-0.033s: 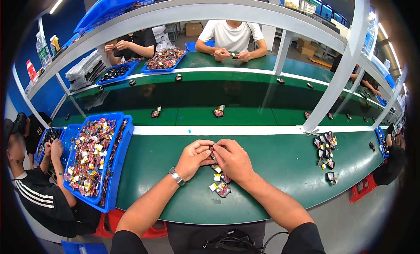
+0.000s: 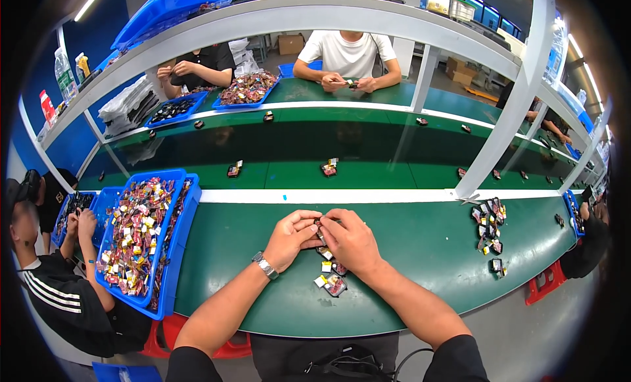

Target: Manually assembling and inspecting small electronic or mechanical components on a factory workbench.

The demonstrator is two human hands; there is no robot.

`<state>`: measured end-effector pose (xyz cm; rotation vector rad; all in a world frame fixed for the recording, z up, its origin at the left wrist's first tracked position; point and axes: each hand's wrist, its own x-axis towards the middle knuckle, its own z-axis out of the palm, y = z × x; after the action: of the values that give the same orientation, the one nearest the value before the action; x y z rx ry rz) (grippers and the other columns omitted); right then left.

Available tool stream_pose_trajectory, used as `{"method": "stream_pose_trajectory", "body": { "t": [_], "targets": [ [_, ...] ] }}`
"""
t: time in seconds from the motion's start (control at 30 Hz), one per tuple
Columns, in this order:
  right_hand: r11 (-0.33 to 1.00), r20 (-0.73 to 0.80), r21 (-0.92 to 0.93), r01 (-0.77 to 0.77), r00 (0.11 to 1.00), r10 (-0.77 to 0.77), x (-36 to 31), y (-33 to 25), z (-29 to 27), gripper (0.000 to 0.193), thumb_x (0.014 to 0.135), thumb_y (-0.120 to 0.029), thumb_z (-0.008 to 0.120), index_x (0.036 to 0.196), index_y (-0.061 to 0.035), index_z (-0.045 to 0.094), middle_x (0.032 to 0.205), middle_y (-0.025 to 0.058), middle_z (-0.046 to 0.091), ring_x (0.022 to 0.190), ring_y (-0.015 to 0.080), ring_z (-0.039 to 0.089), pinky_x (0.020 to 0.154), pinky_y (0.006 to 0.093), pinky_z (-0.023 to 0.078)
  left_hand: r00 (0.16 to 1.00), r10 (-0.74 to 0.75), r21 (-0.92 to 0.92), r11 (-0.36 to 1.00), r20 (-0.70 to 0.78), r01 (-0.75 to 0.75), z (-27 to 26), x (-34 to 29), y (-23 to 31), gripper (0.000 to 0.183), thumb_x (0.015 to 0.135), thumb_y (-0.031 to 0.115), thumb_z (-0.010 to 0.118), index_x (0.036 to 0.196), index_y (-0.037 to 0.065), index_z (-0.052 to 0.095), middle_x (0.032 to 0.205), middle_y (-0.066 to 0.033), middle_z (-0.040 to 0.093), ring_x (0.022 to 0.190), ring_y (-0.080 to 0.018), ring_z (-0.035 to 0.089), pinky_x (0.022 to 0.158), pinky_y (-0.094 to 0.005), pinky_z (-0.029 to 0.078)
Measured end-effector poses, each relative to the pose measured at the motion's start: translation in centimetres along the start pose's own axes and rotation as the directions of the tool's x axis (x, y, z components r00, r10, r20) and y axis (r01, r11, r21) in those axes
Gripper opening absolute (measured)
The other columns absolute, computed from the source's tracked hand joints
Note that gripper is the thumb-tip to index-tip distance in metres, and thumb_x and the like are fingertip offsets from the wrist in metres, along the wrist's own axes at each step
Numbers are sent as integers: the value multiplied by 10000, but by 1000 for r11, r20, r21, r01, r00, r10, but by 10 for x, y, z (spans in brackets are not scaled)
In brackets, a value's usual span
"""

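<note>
My left hand (image 2: 294,240), with a metal watch on its wrist, and my right hand (image 2: 350,241) meet above the green worktop (image 2: 230,296). Between their fingertips they pinch a small dark piece (image 2: 319,225), mostly covered by the fingers; it looks like the small dark cases lying close by. Just below the hands, several small dark cases (image 2: 336,287) with reddish insides and white-and-yellow tags lie in a short row, partly under my right hand.
A blue tray (image 2: 185,178) heaped with tagged reddish pieces stands at left. More dark cases (image 2: 488,224) lie in a cluster at right. Beyond a white rail (image 2: 368,196), a green conveyor belt (image 2: 282,176) carries scattered cases. A slanting white post (image 2: 506,99) rises at right. Co-workers sit opposite and at both sides.
</note>
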<state>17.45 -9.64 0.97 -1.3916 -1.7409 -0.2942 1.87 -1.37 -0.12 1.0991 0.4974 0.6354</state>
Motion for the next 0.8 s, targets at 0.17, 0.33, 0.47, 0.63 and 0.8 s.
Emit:
{"method": "stream_pose_trajectory", "body": {
  "t": [0.17, 0.33, 0.47, 0.63, 0.8],
  "targets": [
    [970, 10, 207, -127, 992, 128, 3, -3, 0, 154, 798, -25, 712, 950, -26, 689, 977, 81, 644, 805, 205, 666, 679, 298, 572, 992, 67, 141, 989, -110, -51, 1, -1, -3, 233, 951, 58, 576, 1172, -10, 547, 1115, -115, 656, 981, -164, 660, 796, -309, 596],
    [744, 180, 469, -476, 876, 447, 3, 4, 2, 141, 845, -13, 684, 985, -3, 689, 941, 88, 662, 776, 136, 671, 693, 257, 568, 984, 94, 203, 977, -154, -61, 8, -2, 1, 210, 947, 65, 587, 1145, -4, 575, 1070, -98, 676, 932, -127, 660, 719, -259, 575],
    [659, 216, 512, -550, 826, 521, 0, 10, 7, 179, 835, -19, 687, 1005, 33, 675, 901, 110, 679, 750, 140, 682, 667, 251, 562, 979, 121, 268, 960, -165, -74, 9, 2, -6, 192, 943, 70, 596, 1119, -9, 593, 1031, -92, 689, 893, -114, 660, 691, -246, 564],
    [668, 228, 511, -541, 835, 502, 4, 8, 6, 180, 826, -19, 689, 995, 42, 684, 893, 103, 687, 753, 123, 677, 680, 240, 558, 969, 190, 319, 939, -159, -132, 6, 2, -9, 202, 946, 66, 589, 1129, -19, 590, 1042, -104, 689, 896, -124, 662, 700, -251, 562],
    [626, 179, 500, -599, 778, 602, 28, 77, 13, 147, 846, -43, 659, 970, 26, 697, 847, 93, 716, 770, 105, 668, 694, 256, 555, 915, 355, 212, 926, -195, -314, 5, 10, -4, 234, 955, 47, 552, 1173, -37, 572, 1126, -148, 668, 987, -178, 668, 780, -284, 564]
  ]
}}
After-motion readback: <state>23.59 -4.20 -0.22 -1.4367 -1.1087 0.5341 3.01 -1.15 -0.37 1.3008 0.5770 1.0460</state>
